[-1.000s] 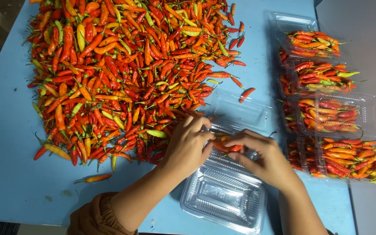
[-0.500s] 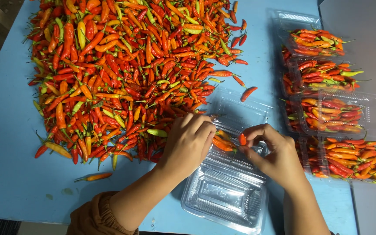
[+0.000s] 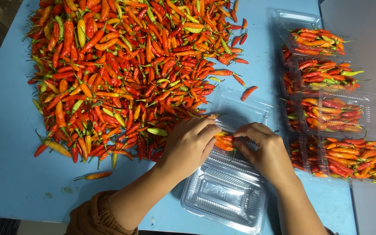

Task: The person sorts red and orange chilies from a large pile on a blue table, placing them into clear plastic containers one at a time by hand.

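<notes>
Head view shows four filled trays [image 3: 332, 112] at right, a big chili pile [image 3: 127, 74] upper left unsorted; your left hand [image 3: 189, 146] and right hand [image 3: 264, 150] pinch a small chili bunch [image 3: 224, 142] with nearly closed fingers over the open clear tray [image 3: 225, 198] at lower centre

This looks like a place where food gets packed to sell, like a market stall or small packing room. A huge pile of chili peppers [image 3: 127, 74] covers a blue tabletop [image 3: 5, 143]. Beside it sit clear plastic boxes [image 3: 336, 113] full of peppers, lined up in a row.
</notes>
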